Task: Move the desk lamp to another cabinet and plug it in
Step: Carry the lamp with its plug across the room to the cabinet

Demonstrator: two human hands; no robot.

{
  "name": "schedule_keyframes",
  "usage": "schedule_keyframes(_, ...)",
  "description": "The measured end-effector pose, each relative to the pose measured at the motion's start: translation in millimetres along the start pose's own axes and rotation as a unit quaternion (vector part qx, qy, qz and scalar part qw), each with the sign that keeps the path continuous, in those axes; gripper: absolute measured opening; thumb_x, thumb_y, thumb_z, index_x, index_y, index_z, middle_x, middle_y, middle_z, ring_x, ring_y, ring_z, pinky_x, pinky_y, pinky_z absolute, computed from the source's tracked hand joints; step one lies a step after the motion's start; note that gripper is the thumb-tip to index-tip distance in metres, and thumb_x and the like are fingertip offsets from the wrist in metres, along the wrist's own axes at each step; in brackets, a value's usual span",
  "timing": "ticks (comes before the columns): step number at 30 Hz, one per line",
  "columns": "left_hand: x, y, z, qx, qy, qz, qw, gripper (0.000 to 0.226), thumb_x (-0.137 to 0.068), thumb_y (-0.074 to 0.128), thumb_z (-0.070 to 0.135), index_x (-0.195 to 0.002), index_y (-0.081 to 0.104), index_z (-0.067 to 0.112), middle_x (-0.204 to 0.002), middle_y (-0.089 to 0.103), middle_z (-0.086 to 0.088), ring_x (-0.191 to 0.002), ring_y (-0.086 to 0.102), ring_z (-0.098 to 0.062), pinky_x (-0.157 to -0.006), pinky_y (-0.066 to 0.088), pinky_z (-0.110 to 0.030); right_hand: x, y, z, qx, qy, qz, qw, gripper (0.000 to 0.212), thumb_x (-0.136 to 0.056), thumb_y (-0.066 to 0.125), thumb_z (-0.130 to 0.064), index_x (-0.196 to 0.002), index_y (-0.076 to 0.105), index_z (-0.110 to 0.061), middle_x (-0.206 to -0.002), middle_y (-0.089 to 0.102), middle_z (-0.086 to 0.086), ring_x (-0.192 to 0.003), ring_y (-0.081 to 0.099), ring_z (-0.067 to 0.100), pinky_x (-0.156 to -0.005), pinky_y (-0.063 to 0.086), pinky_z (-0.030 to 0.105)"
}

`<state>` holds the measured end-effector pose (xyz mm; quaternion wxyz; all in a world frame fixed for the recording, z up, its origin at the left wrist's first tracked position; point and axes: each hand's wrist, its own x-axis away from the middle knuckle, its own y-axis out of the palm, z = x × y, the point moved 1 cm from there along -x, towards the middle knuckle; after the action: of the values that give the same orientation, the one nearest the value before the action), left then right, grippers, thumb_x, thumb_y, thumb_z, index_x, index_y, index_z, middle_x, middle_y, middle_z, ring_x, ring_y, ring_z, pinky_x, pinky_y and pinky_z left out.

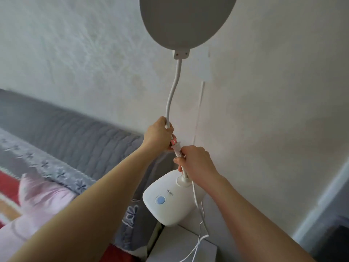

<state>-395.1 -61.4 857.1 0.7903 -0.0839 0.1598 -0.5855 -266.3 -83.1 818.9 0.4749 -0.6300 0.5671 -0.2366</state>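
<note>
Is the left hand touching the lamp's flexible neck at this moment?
Touching. The head view shows the left hand with its fingers wrapped around the lower part of the lamp neck, no gap visible.

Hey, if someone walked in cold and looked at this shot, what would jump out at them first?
The big round grey lamp head fills the top centre, close to the camera, against a pale wall. Below it, the left hand and right hand both close around the white bendy neck, one above the other, with a plug held between them. The white base with its blue button sits at lower centre beside a grey quilted bed cover.
</note>
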Motion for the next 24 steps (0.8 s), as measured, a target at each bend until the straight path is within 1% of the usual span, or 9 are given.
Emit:
schedule_keyframes(2,6,-24,-5,-0.013,-0.010,0.039,0.999,0.007,-0.097,0.047,0.013,-0.099,0.053,0.011,-0.098,0.069,-0.020,-0.086,0.072,-0.033,-0.067,0.063,-0.045,-3,4,-20,-0.005,-0.036,-0.026,0.999,0.019,-0.091,0.057,-0.030,-0.074,0.061,-0.023,-0.071,0.074,-0.001,-0.073,0.067,0.018,-0.078,0.053,0.034)
schedule_keyframes(5,14,-48,-9,-0.030,-0.025,0.064,0.997,0.008,-0.096,0.047,0.014,-0.098,0.053,0.011,-0.096,0.068,-0.019,-0.084,0.072,-0.034,-0.068,0.063,-0.047,-4,10,-40,-0.017,-0.068,-0.051,0.996,0.022,-0.091,0.057,-0.028,-0.071,0.063,-0.022,-0.070,0.075,-0.001,-0.072,0.068,0.016,-0.080,0.054,0.035)
schedule_keyframes(7,24,-69,-15,-0.038,-0.033,0.105,0.993,0.008,-0.096,0.046,0.015,-0.096,0.053,0.011,-0.096,0.067,-0.019,-0.083,0.072,-0.034,-0.068,0.063,-0.048,-3,17,-57,-0.031,-0.104,-0.070,0.992,0.021,-0.091,0.058,-0.028,-0.073,0.065,-0.020,-0.070,0.076,-0.001,-0.075,0.069,0.018,-0.080,0.055,0.037)
schedule_keyframes(9,32,-83,-18,-0.034,-0.048,0.128,0.990,0.008,-0.096,0.046,0.014,-0.095,0.054,0.010,-0.096,0.067,-0.019,-0.082,0.072,-0.034,-0.067,0.063,-0.047,0,23,-68,-0.040,-0.128,-0.080,0.988,0.020,-0.091,0.059,-0.029,-0.076,0.067,-0.018,-0.070,0.075,-0.001,-0.072,0.070,0.017,-0.079,0.057,0.037)
schedule_keyframes(14,68,-127,-35,-0.056,-0.076,0.201,0.975,0.011,-0.096,0.047,0.017,-0.098,0.056,0.011,-0.098,0.068,-0.018,-0.086,0.072,-0.036,-0.074,0.062,-0.047,17,43,-107,-0.037,-0.212,-0.102,0.971,0.023,-0.093,0.058,-0.031,-0.082,0.070,-0.015,-0.071,0.076,-0.001,-0.067,0.070,0.014,-0.079,0.058,0.038)
schedule_keyframes(17,98,-156,-43,-0.055,-0.092,0.245,0.963,0.008,-0.097,0.048,0.016,-0.095,0.055,0.012,-0.099,0.067,-0.018,-0.083,0.072,-0.034,-0.069,0.063,-0.047,34,56,-136,-0.041,-0.257,-0.116,0.959,0.023,-0.093,0.058,-0.031,-0.085,0.072,-0.014,-0.073,0.076,0.000,-0.069,0.070,0.016,-0.080,0.057,0.038)
schedule_keyframes(20,128,-184,-48,-0.060,-0.104,0.281,0.952,0.006,-0.097,0.048,0.013,-0.094,0.052,0.010,-0.101,0.066,-0.022,-0.082,0.072,-0.037,-0.067,0.063,-0.048,52,66,-165,-0.056,-0.279,-0.145,0.947,0.020,-0.091,0.059,-0.030,-0.087,0.071,-0.014,-0.077,0.076,0.002,-0.076,0.070,0.019,-0.082,0.055,0.038)
schedule_keyframes(22,157,-213,-53,-0.071,-0.111,0.314,0.940,0.005,-0.096,0.049,0.013,-0.093,0.052,0.010,-0.101,0.066,-0.024,-0.083,0.071,-0.040,-0.069,0.062,-0.050,72,75,-193,-0.068,-0.303,-0.167,0.936,0.019,-0.091,0.060,-0.029,-0.088,0.070,-0.013,-0.076,0.076,0.002,-0.074,0.069,0.018,-0.080,0.054,0.034)
schedule_keyframes(24,180,-234,-56,-0.069,-0.120,0.333,0.933,0.004,-0.096,0.050,0.013,-0.093,0.052,0.011,-0.101,0.067,-0.024,-0.085,0.071,-0.040,-0.072,0.061,-0.051,88,80,-215,-0.080,-0.318,-0.178,0.928,0.019,-0.091,0.061,-0.028,-0.090,0.071,-0.012,-0.075,0.076,0.001,-0.069,0.067,0.015,-0.073,0.051,0.029)
